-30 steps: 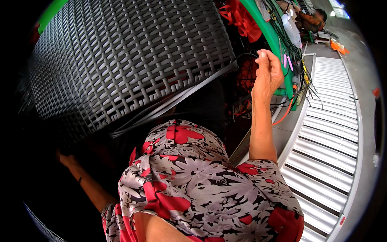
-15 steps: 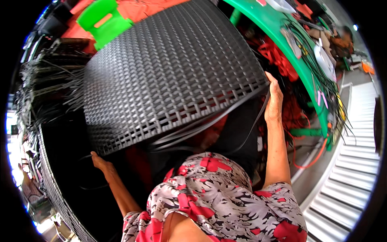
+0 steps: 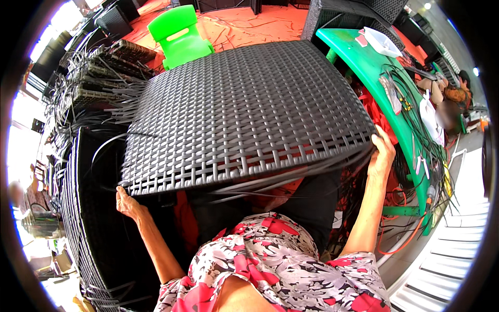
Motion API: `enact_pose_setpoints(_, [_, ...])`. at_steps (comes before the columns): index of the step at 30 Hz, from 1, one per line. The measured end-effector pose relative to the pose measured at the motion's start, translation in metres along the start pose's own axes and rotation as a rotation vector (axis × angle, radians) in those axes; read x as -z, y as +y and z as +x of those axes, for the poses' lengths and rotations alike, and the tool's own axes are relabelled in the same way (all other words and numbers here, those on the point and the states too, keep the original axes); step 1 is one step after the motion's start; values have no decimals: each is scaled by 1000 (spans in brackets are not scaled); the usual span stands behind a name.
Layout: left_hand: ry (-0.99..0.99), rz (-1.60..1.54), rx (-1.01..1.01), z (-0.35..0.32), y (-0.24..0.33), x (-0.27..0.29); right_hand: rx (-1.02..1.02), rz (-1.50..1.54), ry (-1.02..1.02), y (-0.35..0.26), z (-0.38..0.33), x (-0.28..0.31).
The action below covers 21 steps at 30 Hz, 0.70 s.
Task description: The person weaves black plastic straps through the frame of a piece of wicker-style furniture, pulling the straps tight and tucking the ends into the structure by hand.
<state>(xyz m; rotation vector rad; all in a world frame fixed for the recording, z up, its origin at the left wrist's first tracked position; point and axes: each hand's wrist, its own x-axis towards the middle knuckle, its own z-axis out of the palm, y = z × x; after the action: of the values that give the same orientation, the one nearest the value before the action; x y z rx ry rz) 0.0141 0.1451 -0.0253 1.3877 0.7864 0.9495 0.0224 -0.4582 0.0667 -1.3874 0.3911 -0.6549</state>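
Holding a large dark grey woven wicker panel (image 3: pixel 244 114) up in front of the body, head view: both arms come up from the lower edge and meet the panel at its near corners. Left hand (image 3: pixel 127 203) sits under the near left corner, grip closed on the woven edge, fingers curled up onto it. Right hand (image 3: pixel 382 153) grips the near right corner, fingers wrapped over the edge, clamped on it. Panel lies roughly flat, tilted a bit, near edge toward the person, loose grey strands (image 3: pixel 291 177) sticking out under that edge between the two hands.

Same view, surroundings: bright green plastic chair (image 3: pixel 182 36) behind the panel's far left corner, standing on an orange floor (image 3: pixel 244 26) littered with strand offcuts. Long green bench (image 3: pixel 379 78) runs along the right of the panel, carrying a white tray (image 3: pixel 382 41), cables and small tools. Stack of unfinished dark wicker pieces (image 3: pixel 99 78) with loose ends at far left. Another dark woven frame (image 3: pixel 88 218) stands low left, beside the left forearm. White ribbed metal surface (image 3: pixel 447 265) at lower right. Person's red, white and grey floral shirt (image 3: pixel 270 270) fills the bottom centre. Another person (image 3: pixel 452 96) is seated beyond the bench at far right.
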Motion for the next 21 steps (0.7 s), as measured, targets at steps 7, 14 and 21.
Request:
enact_pose_setpoints(7, [-113,259,-210,-23,59,-49,241,-181,100,35,20,52])
enact_pose_setpoints(14, [-183,-32,-288,108,151,-158,-37,-30,-122,-42,100,-36])
enact_pose_setpoints(21, [-364,151,-279,89,157,-172,1,-74,24,-37,129,-9])
